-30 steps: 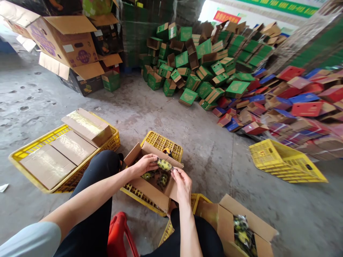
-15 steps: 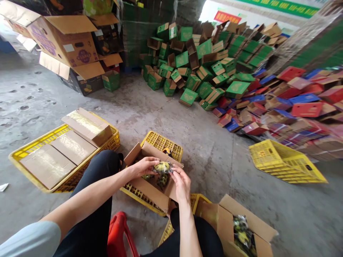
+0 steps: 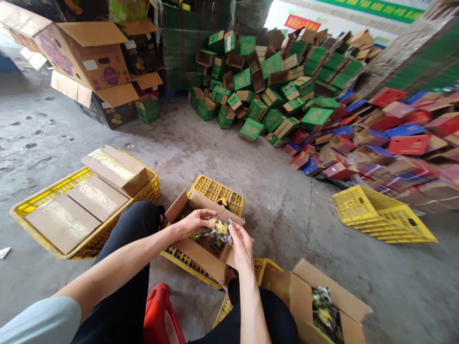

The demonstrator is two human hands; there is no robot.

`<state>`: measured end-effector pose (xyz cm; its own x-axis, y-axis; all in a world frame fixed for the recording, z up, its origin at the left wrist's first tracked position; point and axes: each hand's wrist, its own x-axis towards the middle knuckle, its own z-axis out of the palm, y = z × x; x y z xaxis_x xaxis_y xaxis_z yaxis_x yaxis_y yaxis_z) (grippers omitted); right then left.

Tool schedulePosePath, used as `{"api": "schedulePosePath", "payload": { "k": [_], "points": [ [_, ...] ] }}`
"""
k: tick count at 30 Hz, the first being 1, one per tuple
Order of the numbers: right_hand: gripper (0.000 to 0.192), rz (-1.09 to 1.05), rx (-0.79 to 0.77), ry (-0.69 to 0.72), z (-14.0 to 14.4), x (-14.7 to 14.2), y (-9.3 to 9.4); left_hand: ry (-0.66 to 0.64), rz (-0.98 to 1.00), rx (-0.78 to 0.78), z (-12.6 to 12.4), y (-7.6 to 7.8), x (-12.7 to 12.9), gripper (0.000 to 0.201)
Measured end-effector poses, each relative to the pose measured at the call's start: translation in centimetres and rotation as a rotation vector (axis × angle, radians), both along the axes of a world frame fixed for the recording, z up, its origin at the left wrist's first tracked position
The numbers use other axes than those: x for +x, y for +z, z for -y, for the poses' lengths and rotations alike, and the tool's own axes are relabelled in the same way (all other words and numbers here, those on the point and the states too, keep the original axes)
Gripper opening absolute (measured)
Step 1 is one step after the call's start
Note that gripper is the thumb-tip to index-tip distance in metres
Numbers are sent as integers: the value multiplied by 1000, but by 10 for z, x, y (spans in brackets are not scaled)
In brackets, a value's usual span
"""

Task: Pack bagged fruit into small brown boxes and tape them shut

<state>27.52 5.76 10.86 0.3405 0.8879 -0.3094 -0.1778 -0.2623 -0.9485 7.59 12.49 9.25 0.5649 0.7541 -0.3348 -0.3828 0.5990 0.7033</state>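
On the left a yellow crate (image 3: 32, 204) sits on the concrete floor (image 3: 215, 148), carrying flat cardboard boxes (image 3: 89, 196). Next comes the left hand (image 3: 193, 222), clenched on one end of a small yellow-green packet (image 3: 218, 228) in crinkly clear wrap; the right hand (image 3: 241, 243) pinches the other end, so the packet hangs just above the open carton (image 3: 195, 253) (itself resting on another yellow crate). What lies inside that carton is dark and hard to make out. Behind, green boxes (image 3: 265, 81) are heaped; further right, red and blue ones (image 3: 394, 138), an empty yellow crate (image 3: 380, 215), and a second carton (image 3: 322, 306) cut off by the frame's bottom edge.
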Motion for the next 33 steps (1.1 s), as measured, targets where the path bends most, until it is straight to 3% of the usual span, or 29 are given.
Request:
{"api": "schedulePosePath", "payload": {
  "k": [5, 11, 18, 23, 27, 33],
  "points": [
    [47, 15, -6, 14, 2, 4, -3, 3, 28, 13, -1, -2, 1, 72],
    [41, 39, 67, 12, 1, 6, -7, -22, -26, 50, -1, -4, 0, 58],
    [37, 89, 91, 17, 1, 7, -10, -47, -53, 45, -1, -2, -3, 56],
    [41, 65, 71, 40, 1, 5, -7, 6, -49, 63, -2, -1, -2, 57],
    [56, 213, 153, 60, -1, 4, -1, 36, -124, 94, -2, -2, -1, 59],
    [49, 547, 176, 257, 2, -1, 5, 26, -197, 151, -1, -3, 2, 60]
  ]
}}
